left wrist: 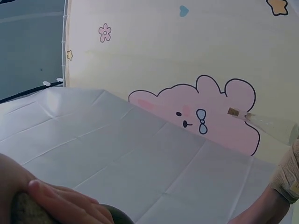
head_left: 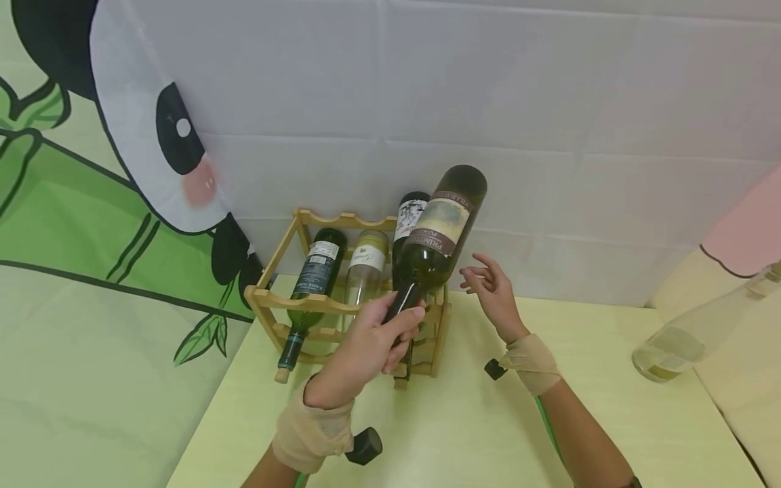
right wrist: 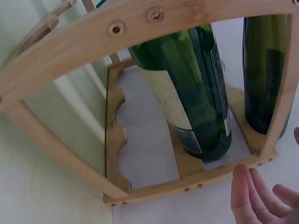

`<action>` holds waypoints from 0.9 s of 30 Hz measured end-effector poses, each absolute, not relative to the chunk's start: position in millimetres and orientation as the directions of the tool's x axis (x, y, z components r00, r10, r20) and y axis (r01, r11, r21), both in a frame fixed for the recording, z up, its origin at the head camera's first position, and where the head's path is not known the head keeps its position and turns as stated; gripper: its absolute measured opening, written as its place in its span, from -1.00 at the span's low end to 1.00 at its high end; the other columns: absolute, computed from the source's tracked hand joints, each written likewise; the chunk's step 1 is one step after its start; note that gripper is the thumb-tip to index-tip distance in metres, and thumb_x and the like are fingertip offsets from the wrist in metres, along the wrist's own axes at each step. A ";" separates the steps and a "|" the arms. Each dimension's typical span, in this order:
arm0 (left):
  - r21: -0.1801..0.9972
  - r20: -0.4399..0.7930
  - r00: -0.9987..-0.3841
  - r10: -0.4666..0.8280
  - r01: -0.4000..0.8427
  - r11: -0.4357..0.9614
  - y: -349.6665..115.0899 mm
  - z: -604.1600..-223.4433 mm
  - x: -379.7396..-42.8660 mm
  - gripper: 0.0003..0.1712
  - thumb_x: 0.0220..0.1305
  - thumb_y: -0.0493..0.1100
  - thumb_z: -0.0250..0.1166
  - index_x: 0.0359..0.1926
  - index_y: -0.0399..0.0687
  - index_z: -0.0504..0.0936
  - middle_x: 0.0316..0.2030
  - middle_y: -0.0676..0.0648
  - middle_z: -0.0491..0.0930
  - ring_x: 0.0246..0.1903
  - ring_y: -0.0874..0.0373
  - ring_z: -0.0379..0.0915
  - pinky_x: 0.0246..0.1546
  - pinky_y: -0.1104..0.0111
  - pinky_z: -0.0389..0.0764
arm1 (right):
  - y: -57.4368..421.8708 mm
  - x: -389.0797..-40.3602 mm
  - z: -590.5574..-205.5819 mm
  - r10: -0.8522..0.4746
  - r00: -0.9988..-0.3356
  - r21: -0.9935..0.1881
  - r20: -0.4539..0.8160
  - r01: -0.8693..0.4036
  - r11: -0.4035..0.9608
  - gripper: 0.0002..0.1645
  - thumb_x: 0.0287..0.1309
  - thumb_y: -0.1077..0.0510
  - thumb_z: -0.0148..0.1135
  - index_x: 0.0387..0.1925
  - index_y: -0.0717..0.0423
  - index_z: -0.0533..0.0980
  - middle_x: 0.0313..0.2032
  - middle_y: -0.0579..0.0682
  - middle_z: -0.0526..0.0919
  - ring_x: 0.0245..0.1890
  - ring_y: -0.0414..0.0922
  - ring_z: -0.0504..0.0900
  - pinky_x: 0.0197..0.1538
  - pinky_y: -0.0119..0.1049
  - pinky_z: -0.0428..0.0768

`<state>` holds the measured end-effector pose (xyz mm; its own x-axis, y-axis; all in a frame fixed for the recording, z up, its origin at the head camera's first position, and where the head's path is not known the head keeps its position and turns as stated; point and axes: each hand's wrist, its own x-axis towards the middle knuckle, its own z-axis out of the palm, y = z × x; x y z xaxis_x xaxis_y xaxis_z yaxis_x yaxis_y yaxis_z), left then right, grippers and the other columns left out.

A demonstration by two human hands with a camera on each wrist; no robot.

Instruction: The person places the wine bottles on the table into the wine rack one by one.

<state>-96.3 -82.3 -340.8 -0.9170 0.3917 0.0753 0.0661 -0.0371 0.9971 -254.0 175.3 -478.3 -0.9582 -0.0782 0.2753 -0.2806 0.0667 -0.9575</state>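
Observation:
My left hand (head_left: 372, 342) grips the neck of a dark wine bottle (head_left: 442, 224) with a cream and brown label. That bottle is tilted, its base up and away from me, above the right side of a wooden wine rack (head_left: 317, 301). In the left wrist view, the corked end sits by the left hand (left wrist: 65, 203). My right hand (head_left: 495, 298) hovers to the right of the rack, fingers loosely bent, touching nothing. The right wrist view shows its fingers (right wrist: 240, 191) beside the rack's end frame.
The rack holds a green bottle (head_left: 317, 271), a clear bottle (head_left: 364, 271) and a dark bottle with a white label (head_left: 409, 217), partly hidden. A clear corked bottle (head_left: 677, 346) stands on the table (head_left: 598, 407) at the right. A printed cloth (head_left: 518, 81) hangs behind.

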 end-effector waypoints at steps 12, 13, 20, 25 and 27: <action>0.999 0.040 -0.949 0.314 0.026 -0.047 -98.5 -345.6 -96.7 -0.65 0.71 -0.15 0.08 0.16 -0.43 0.42 -0.50 0.01 0.28 -0.68 0.24 0.14 -0.64 0.48 0.24 | 147.4 -256.2 -468.6 -0.138 -0.958 -0.968 0.251 -0.247 -0.048 -0.29 0.64 0.11 0.16 0.61 0.29 0.20 0.25 0.47 0.51 -0.18 -0.21 0.72 -0.05 -0.26 0.75; 0.999 0.039 -0.950 0.309 0.025 -0.048 -99.9 -346.0 -96.7 -0.64 0.71 -0.14 0.08 0.17 -0.43 0.42 -0.50 0.01 0.28 -0.67 0.24 0.13 -0.64 0.48 0.24 | 145.4 -255.7 -467.2 -0.138 -0.958 -0.967 0.253 -0.248 -0.052 -0.29 0.64 0.11 0.17 0.61 0.28 0.21 0.25 0.47 0.50 -0.20 -0.22 0.71 -0.07 -0.27 0.74; 0.997 0.048 -0.957 0.286 0.029 -0.073 -109.3 -352.0 -98.5 -0.69 0.72 -0.16 0.06 0.14 -0.40 0.42 -0.48 0.01 0.27 -0.67 0.26 0.14 -0.65 0.49 0.25 | 139.2 -251.1 -459.4 -0.175 -0.957 -0.973 0.231 -0.229 -0.034 -0.22 0.59 0.06 0.23 0.65 0.15 0.19 0.36 0.33 0.48 -0.01 -0.09 0.72 -0.08 -0.35 0.66; 0.997 0.040 -0.965 0.261 0.019 -0.081 -114.8 -354.7 -97.2 -0.73 0.71 -0.15 0.06 0.11 -0.33 0.44 -0.45 0.00 0.28 -0.65 0.26 0.13 -0.63 0.49 0.25 | 137.9 -249.2 -457.1 -0.201 -0.949 -0.969 0.244 -0.230 -0.089 -0.23 0.59 0.12 0.22 0.65 0.17 0.19 0.39 0.36 0.45 -0.13 -0.24 0.69 -0.16 -0.37 0.56; 0.997 0.039 -0.968 0.246 0.020 -0.078 -117.0 -355.2 -96.9 -0.73 0.71 -0.15 0.06 0.12 -0.32 0.45 -0.45 0.00 0.28 -0.65 0.26 0.13 -0.63 0.49 0.25 | 136.6 -248.7 -455.9 -0.205 -0.947 -0.966 0.248 -0.225 -0.129 -0.24 0.58 0.16 0.21 0.65 0.20 0.19 0.39 0.41 0.43 -0.21 -0.23 0.65 -0.21 -0.37 0.53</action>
